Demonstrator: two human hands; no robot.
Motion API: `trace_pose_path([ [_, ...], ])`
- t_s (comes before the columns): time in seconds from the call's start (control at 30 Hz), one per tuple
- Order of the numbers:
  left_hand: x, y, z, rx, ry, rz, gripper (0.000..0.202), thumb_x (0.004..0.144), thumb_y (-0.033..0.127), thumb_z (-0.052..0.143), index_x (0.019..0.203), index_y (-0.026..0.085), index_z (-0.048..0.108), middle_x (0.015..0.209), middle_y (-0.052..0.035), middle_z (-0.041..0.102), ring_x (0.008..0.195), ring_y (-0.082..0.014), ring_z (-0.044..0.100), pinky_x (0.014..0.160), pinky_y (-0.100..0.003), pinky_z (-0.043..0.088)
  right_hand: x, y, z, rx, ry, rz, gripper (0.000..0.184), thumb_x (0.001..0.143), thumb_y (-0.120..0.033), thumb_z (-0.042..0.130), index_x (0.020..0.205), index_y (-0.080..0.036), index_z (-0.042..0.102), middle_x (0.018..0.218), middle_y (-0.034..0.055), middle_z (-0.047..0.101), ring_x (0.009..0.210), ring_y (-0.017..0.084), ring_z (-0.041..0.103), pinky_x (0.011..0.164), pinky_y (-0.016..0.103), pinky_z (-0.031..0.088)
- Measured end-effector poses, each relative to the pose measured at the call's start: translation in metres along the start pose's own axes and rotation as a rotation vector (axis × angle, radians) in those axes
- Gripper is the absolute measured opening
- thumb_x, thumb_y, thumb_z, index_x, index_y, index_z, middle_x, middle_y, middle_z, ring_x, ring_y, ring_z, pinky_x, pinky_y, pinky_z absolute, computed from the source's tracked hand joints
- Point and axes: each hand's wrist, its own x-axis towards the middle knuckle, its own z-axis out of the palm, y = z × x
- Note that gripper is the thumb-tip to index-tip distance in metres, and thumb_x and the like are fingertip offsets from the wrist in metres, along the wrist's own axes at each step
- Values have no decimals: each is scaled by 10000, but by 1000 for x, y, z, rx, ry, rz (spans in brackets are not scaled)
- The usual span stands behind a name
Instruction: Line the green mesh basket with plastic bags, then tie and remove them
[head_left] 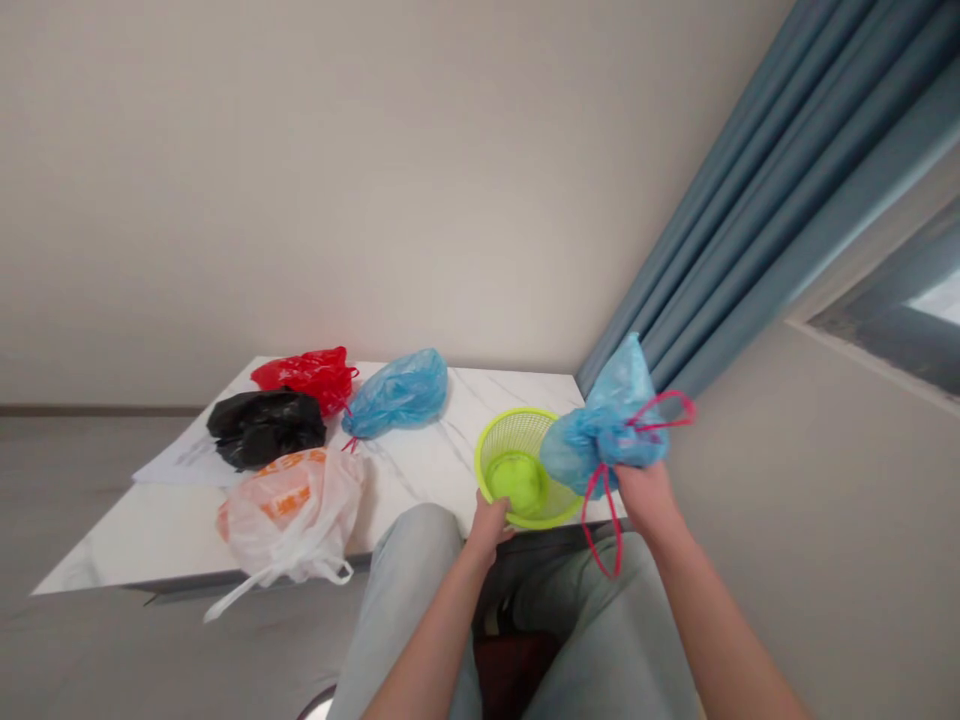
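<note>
Marble table point(142, 540); blue bag point(600, 440) in right hand point(649, 497) hides green basket point(517, 435).

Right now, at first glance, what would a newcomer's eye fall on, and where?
The right hand holds up a light-blue plastic drawstring bag with red ties, at the table's right end. Beside it, the left hand is at the rim of a lime-green mesh plastic basket. Farther left lie a red plastic bag, a black plastic bag, a light-blue plastic bag and an orange-printed white plastic bag.
</note>
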Motion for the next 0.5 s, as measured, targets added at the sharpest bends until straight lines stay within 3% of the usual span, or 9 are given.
trace_pose_path([
  [0.03,-3,-3,-1,-42,-12,8,650,667,190,600,1298,244,453,1212,-105,637,1027,-263,644,756,-360,553,1,11,8,-119,-144,21,235,739,-269,625,955,-185,659,969,65,699,950,254,630,963,470,474],
  [0.17,-11,-8,-5,-162,-21,54,599,591,93,543,1179,204,555,1011,-86,698,871,-229,672,687,-318,562,-15,46,33,-570,-275,40,627,672,-93,550,1294,-166,529,1082,101,657,985,269,612,937,457,477],
  [0.37,-13,-11,-10,-198,3,49,539,596,94,498,1123,187,564,868,-47,683,775,-189,669,655,-297,555,-39,48,38,-987,-48,-157,743,666,-18,555,1381,-211,497,1395,164,419,1284,338,397,1067,485,346],
  [0.43,-12,-13,-11,-204,0,83,555,598,94,495,1141,193,555,888,-43,681,801,-186,667,672,-293,556,-41,52,38,-1069,-68,-171,805,652,-49,617,1424,-216,462,1494,173,306,1369,381,280,1094,513,294],
  [0.5,-10,-16,-11,-197,-11,133,589,601,95,499,1177,208,544,941,-42,681,850,-192,665,702,-304,558,-43,63,38,-1136,-151,-125,837,634,-95,674,1435,-196,453,1515,193,285,1401,408,219,1095,528,279],
])
